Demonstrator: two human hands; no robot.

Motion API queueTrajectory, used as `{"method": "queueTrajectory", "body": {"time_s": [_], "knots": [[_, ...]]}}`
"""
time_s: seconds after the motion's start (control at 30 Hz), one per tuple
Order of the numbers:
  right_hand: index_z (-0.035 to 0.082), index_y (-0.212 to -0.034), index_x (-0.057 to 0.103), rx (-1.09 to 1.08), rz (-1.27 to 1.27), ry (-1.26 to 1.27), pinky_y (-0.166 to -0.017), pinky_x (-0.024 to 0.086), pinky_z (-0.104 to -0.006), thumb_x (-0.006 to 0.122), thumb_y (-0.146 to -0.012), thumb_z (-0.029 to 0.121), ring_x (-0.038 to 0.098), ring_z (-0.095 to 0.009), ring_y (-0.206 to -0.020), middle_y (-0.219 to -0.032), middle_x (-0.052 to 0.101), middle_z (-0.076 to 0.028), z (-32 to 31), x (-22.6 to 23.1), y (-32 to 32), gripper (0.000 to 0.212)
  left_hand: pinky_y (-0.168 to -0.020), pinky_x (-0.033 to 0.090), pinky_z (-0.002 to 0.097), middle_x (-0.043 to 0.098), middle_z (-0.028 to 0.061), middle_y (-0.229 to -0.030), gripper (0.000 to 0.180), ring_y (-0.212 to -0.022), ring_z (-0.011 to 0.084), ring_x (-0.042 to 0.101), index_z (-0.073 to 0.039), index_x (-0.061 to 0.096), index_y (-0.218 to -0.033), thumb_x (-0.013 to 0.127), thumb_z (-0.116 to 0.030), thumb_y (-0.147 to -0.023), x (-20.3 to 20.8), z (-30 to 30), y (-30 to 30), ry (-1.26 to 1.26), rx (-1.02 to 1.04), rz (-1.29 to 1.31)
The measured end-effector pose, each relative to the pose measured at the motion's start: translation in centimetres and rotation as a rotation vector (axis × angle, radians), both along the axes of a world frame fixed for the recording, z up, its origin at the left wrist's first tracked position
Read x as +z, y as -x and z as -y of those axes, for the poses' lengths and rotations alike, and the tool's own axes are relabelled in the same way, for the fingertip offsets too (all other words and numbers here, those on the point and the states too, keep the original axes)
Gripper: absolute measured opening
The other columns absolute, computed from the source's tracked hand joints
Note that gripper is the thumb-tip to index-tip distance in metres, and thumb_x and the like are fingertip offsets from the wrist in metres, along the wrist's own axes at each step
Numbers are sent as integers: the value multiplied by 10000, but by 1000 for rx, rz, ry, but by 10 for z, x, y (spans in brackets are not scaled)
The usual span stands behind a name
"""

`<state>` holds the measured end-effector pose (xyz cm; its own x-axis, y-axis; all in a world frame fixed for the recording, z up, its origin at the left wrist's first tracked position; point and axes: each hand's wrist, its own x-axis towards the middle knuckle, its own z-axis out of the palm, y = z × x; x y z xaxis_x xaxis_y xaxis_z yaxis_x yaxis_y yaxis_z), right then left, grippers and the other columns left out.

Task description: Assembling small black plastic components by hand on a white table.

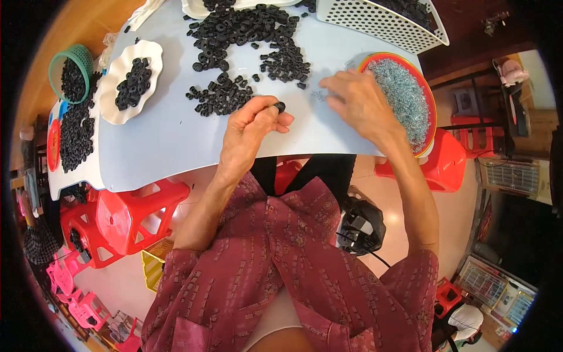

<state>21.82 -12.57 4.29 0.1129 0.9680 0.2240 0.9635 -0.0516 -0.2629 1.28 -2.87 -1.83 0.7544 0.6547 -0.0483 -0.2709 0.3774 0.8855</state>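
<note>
My left hand (252,132) is raised over the table's near edge, thumb and fingers pinched on a small black plastic part (280,107). To its right, my right hand (360,105) hovers low by a few loose clear pieces (318,95), its thumb and forefinger apart. I see nothing between those fingertips. Beside that hand, a red plate with a yellow rim (433,111) holds a heap of tiny clear bluish pieces (402,97). Just beyond my left hand lies a small pile of black parts (220,95).
A bigger black heap (252,26) spreads across the table's far side. At left are a scalloped white dish (109,105) and a tipped green basket (88,58), both with black parts. A perforated white basket (375,26) stands far right. Red stools (120,217) flank the table.
</note>
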Motion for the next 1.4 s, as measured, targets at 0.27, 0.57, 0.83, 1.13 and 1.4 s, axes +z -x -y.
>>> {"method": "queueTrajectory", "body": {"time_s": [0.27,0.57,0.83,1.13,1.4], "knots": [[20,-884,641,51,-12,-75,-658,461,-391,636,-726,24,591,-294,-717,-730,585,-120,-12,-21,3,158,-742,497,265,669,126,-874,190,-769,132,623,35,572,-1036,540,-85,-892,7,-1,-1,-56,-15,-116],[15,-964,648,-91,-570,-163,-674,488,-266,612,-797,6,594,-117,-696,-839,657,-48,-17,-4,23,171,-742,501,277,665,119,-874,211,-781,148,625,36,562,-1059,547,-103,-902,5,-5,1,30,-25,-106],[-9,-931,645,-106,-1032,-277,-682,479,-226,633,-813,13,567,-64,-716,-769,636,-5,-29,-20,67,120,-780,518,319,643,140,-914,286,-834,185,626,67,509,-1140,503,-136,-938,-1,-5,0,168,-27,86],[-19,-863,624,-124,-1166,-279,-659,461,-218,627,-843,37,535,-54,-681,-743,608,-7,-32,-34,72,59,-775,515,323,637,142,-912,241,-832,184,619,55,539,-1081,496,-134,-938,3,-9,1,281,-73,108],[-27,-829,627,76,-496,-137,-624,500,-357,614,-773,65,620,-310,-658,-758,629,-187,-92,-12,58,109,-787,508,322,636,157,-909,245,-807,201,625,64,535,-1091,497,-115,-928,3,-10,9,285,-96,144]]}}
